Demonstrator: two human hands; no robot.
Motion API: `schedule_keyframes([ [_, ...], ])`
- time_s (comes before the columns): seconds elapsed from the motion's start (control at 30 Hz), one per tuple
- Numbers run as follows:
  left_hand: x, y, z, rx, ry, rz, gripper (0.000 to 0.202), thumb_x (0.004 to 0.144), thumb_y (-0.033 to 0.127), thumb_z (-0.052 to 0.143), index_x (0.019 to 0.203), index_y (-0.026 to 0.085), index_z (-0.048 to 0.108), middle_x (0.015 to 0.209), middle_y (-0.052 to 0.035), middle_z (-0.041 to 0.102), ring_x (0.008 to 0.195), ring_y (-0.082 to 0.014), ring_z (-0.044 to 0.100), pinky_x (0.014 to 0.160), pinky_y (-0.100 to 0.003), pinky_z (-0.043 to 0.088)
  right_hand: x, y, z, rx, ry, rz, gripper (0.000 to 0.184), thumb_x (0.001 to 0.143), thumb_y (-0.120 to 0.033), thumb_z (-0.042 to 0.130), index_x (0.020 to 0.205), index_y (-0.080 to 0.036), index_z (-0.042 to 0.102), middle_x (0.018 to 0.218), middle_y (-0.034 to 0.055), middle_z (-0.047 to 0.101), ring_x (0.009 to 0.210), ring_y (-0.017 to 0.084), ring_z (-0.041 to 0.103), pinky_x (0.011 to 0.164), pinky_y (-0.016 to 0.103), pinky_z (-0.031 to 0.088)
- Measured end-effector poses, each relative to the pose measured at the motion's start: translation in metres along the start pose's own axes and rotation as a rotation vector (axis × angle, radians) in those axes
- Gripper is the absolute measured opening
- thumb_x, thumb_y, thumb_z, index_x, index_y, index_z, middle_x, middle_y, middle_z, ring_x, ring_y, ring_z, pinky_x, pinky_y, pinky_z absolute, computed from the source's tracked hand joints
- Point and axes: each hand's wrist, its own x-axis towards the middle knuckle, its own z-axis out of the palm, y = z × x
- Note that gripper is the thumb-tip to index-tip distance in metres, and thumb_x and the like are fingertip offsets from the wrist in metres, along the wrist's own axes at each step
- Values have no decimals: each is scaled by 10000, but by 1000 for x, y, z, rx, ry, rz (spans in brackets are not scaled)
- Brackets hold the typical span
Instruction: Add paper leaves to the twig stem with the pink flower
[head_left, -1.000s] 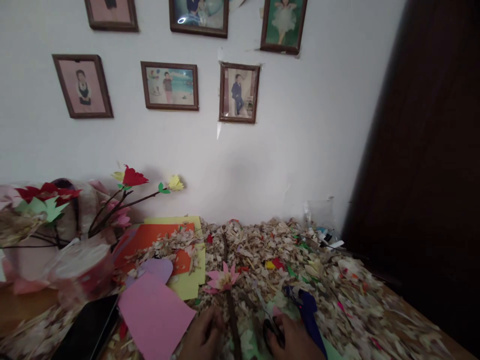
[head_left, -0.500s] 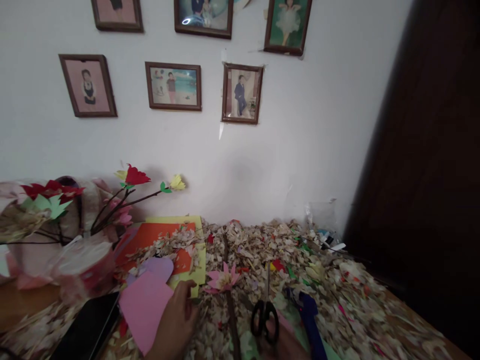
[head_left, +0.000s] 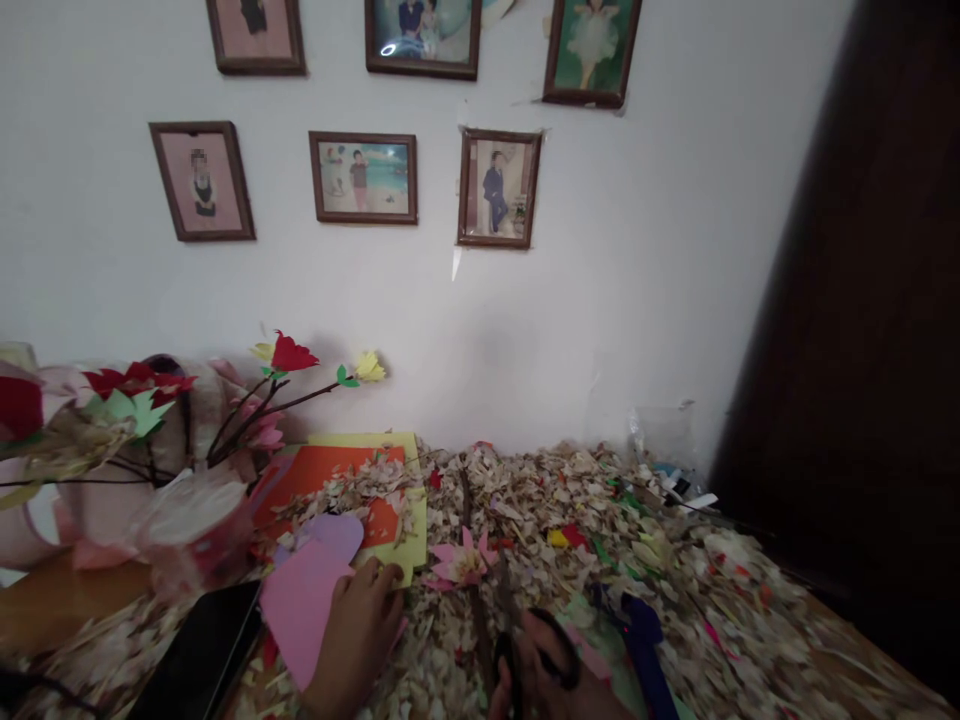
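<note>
My right hand (head_left: 541, 670) has its fingers in the black handles of a pair of scissors (head_left: 505, 603), whose blades point away from me. Curled over the edge of a pink sheet of paper (head_left: 304, 600), my left hand (head_left: 358, 630) is closed, and a sliver of pink shows at its right side. Between the hands lies a pink paper flower (head_left: 463, 562) on a brown stick (head_left: 480, 630). A blue glue gun (head_left: 641, 650) rests right of the scissors. Purple paper (head_left: 337, 535) is partly under the pink sheet.
Dry petal-like scraps (head_left: 540, 490) cover much of the table. To the left are a black phone (head_left: 199, 650), a plastic-wrapped roll (head_left: 195, 530) and paper flowers on twigs (head_left: 292, 352). Orange paper (head_left: 315, 470) and yellow paper (head_left: 418, 520) lie behind. Framed photos (head_left: 364, 178) hang on the wall.
My right hand has raised and tilted the scissors, with their blades closer to the flower. My left hand has closed further over the pink paper. The view has shifted slightly left.
</note>
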Motion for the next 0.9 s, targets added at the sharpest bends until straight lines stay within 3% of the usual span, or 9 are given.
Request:
schedule_keyframes([
  [0.07, 1, -1, 0, -49, 2, 17, 186, 811, 177, 399, 861, 212, 575, 864, -35, 576, 803, -188, 514, 735, -318, 299, 14, -20, 0, -190, -145, 42, 285, 741, -450, 509, 715, -197, 638, 631, 57, 670, 586, 207, 597, 561, 317, 440],
  [0.1, 2, -1, 1, -70, 7, 22, 177, 817, 195, 402, 847, 215, 576, 855, -34, 580, 799, -190, 515, 730, -320, 301, 21, -29, 1, -507, -143, 35, 248, 690, -414, 561, 802, -204, 629, 731, 63, 678, 664, 231, 598, 601, 337, 439],
  [0.17, 3, -2, 2, -114, 40, 11, 174, 830, 235, 401, 826, 216, 573, 841, -30, 581, 795, -194, 517, 723, -325, 307, 35, -43, 5, -1016, -20, -70, 409, 608, -366, 597, 927, -111, 598, 846, 153, 646, 814, 316, 562, 704, 419, 424],
  [0.3, 3, -5, 5, -205, 126, -47, 185, 844, 289, 391, 823, 210, 557, 800, -14, 572, 762, -189, 520, 723, -331, 315, 59, -48, 19, -1417, -60, -267, 373, 615, -365, 581, 890, -114, 586, 843, 126, 615, 848, 300, 527, 673, 393, 445],
  [0.53, -1, -7, 10, -216, 151, -13, 135, 813, 234, 428, 813, 206, 560, 780, -5, 578, 741, -185, 520, 710, -329, 310, 93, -33, 44, -1593, -164, -456, 404, 563, -334, 700, 867, -96, 581, 811, 130, 597, 792, 281, 509, 596, 375, 435],
  [0.77, -1, -6, 9, -206, 124, -24, 149, 816, 221, 412, 809, 194, 559, 775, -18, 577, 732, -198, 506, 703, -340, 307, 107, -28, 51, -1630, -224, -655, 141, 758, -212, 545, 851, -110, 575, 785, 112, 617, 779, 257, 524, 567, 349, 429],
  [0.9, -2, -7, 10, -200, 116, -24, 130, 796, 198, 430, 794, 197, 560, 779, -19, 579, 736, -202, 502, 705, -339, 306, 111, -25, 51, -1637, -258, -721, 85, 776, -130, 512, 815, -108, 584, 755, 103, 634, 734, 245, 535, 535, 329, 417],
])
